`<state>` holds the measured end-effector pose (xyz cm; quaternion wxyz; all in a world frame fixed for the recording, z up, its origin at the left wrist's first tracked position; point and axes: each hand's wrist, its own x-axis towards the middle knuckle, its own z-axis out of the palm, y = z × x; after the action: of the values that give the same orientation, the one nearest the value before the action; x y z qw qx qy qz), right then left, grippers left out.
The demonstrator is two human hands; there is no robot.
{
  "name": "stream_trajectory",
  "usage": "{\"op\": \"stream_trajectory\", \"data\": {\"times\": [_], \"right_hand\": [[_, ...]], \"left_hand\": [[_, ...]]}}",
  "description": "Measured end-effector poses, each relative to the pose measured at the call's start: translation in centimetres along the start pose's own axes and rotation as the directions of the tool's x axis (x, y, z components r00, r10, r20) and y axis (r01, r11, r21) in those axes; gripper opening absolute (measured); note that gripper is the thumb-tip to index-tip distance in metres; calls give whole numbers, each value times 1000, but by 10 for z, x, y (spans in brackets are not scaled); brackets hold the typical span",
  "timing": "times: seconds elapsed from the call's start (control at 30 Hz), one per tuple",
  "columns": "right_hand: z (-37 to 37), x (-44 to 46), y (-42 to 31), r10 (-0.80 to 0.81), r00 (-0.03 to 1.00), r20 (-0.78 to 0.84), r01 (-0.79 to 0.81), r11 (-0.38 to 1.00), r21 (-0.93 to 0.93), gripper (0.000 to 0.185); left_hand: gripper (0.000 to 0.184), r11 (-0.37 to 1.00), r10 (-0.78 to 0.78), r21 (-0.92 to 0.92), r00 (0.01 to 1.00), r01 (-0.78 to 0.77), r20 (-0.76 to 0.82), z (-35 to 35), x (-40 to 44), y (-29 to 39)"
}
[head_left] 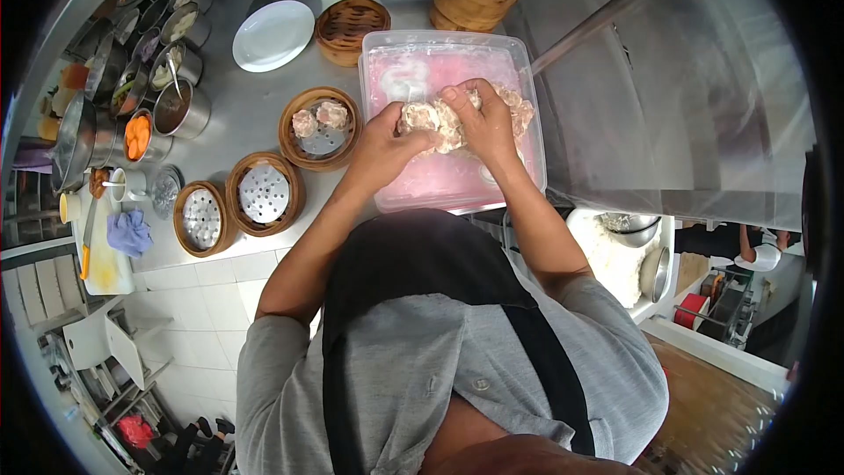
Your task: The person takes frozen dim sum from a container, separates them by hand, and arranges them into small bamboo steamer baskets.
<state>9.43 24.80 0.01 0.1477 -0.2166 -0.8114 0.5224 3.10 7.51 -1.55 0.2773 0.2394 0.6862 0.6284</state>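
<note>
Left hand [384,151] and right hand [489,127], each grip closed on apparently meat dumplings [449,131]; these should handle soft, tear easily, best cupped around their sides

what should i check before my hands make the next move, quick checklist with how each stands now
1. Left hand and right hand on the pale lumps: ok
2. Hands over the plastic tub: ok
3. Lumps separated: not ok, those between the hands are bunched together
4. Space in the steamer holding two pieces: ok, bare perforated plate shows
5. Perforated plate in the middle steamer: ok
6. Lump firmness: cannot tell
</note>
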Motion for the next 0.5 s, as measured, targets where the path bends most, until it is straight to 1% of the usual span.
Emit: {"op": "stream_trajectory", "data": {"times": [0.03, 0.07, 0.13, 0.17, 0.2, 0.23, 0.27, 0.3, 0.33, 0.37, 0.4, 0.47, 0.5], "right_hand": [[0, -1, -1, -7, 999, -31, 5, 998, -63, 45], [0, 2, 5, -4, 1000, -17, 4, 1000, -3, 46], [2, 7, 15, -2, 1000, 9, 0, 993, 120, 48], [0, 9, 19, 93, 994, 62, -108, 938, 331, 49], [-3, 7, 12, 175, 976, 130, -218, 827, 518, 49], [-6, 6, 5, 237, 948, 211, -317, 669, 673, 50], [-8, 5, 0, 285, 939, 192, -339, 674, 657, 50], [-6, 6, 6, 209, 975, 74, -214, 797, 565, 50], [-2, 8, 16, 114, 993, -31, -89, 891, 445, 50], [0, 10, 21, 2, 993, -116, 33, 952, 303, 50], [-2, 7, 18, -59, 991, -122, 80, 980, 183, 48], [-5, -3, -7, -52, 991, -120, 57, 998, 33, 45], [-5, -5, -14, -50, 992, -119, 45, 998, -43, 44]], "left_hand": [[40, 1000, 22, 15, 1000, -22, -10, 1, -1, -3], [39, 999, 45, 31, 999, -44, -20, 2, -2, -5], [38, 979, 11, -202, 1000, -7, 18, 2, -2, -8], [37, 949, -3, -315, 999, 16, 41, 2, -2, -9], [37, 890, -28, -453, 998, 54, 64, 2, -3, -7], [37, 809, -48, -581, 995, 93, 92, 2, -3, -4], [36, 708, -63, -694, 990, 131, 123, 2, -2, -2], [36, 682, -69, -716, 988, 148, 138, 2, -2, -3], [36, 656, -77, -737, 985, 164, 151, 3, -2, -3], [37, 629, -84, -756, 983, 178, 162, 2, -2, -3], [36, 661, -68, -735, 988, 148, 137, 4, -2, -5], [35, 721, -35, -688, 995, 87, 89, 8, -3, -11], [35, 798, -24, -600, 997, 62, 71, 8, -3, -11]]}}
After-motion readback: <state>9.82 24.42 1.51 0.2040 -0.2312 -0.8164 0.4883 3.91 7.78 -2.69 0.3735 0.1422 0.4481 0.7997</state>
